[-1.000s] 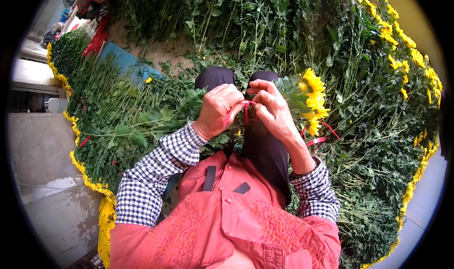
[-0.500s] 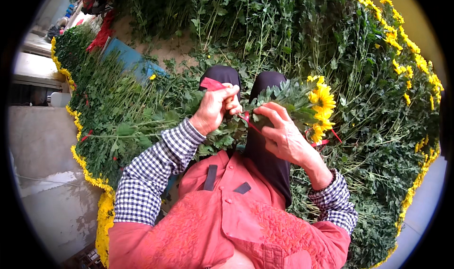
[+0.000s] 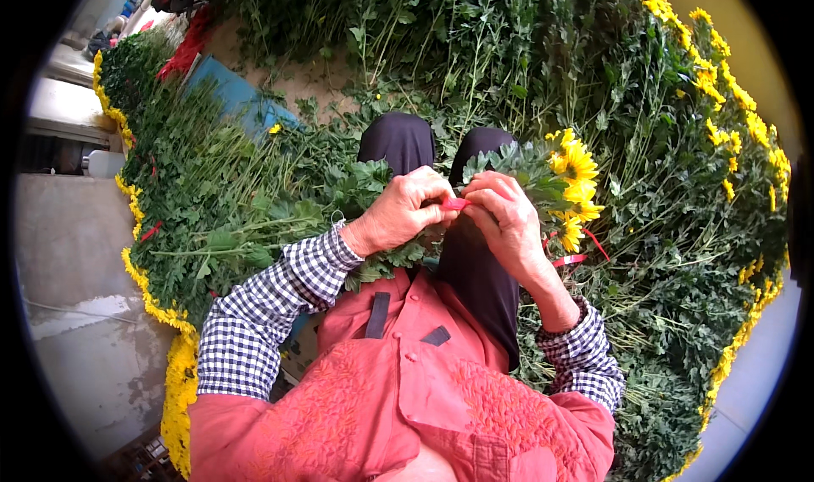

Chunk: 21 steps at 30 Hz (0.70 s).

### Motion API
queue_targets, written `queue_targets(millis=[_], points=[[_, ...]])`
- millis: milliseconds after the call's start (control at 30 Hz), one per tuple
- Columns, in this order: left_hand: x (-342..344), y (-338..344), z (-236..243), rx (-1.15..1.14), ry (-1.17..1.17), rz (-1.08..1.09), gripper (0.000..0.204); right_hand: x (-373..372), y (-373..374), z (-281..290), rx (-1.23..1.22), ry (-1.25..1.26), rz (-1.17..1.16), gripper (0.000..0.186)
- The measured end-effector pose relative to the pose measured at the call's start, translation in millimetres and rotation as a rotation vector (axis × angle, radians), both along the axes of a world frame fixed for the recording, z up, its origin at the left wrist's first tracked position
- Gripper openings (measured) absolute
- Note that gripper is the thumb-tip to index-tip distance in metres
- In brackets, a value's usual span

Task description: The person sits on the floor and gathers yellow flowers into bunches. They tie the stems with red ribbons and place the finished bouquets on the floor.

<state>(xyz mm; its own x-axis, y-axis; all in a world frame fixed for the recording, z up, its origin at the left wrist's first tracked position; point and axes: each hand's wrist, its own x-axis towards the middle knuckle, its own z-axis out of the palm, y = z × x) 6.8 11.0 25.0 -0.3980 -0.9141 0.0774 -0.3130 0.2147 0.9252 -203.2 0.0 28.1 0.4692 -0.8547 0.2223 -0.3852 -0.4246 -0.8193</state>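
Observation:
A bunch of yellow chrysanthemums [image 3: 578, 177] lies across my lap, flower heads to the right and leafy stems running left. Over its stems, my left hand [image 3: 403, 211] is closed, thumb and fingers pinching a red ribbon [image 3: 454, 204]. My right hand [image 3: 506, 219] meets it at the other side of the ribbon, fingers bent and pressed together on it. The two hands nearly touch above my knees. More red ribbon [image 3: 570, 260] loops out beside the flower heads, past my right wrist. Whether a knot is there is hidden by the fingers.
Leafy cut stems [image 3: 475, 50] are heaped ahead and on both sides. Yellow flower heads line the heap's left edge [image 3: 140, 270] and right edge [image 3: 738, 346]. A blue board [image 3: 233, 100] and a bundle of red ribbons [image 3: 188, 45] lie at the upper left. Another person is partly visible beyond.
My left hand has come down and right, bringing the ribbon end from above my knee to my right hand. My right hand has turned inward, and the hands have drawn together.

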Motion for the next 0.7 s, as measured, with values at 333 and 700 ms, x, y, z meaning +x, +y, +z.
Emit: queue_targets(millis=[333, 700], points=[[14.8, -24.7, 8.7, 0.698, 0.342, -0.197, 0.013, -10.6, -13.6, 0.5, 0.324, -0.249, -0.014, 0.012], [12.0, -35.7, -7.6, 0.243, 0.118, -0.192, 0.026, 26.9, 1.8, -10.2, -0.172, 0.128, -0.134, 0.019]])
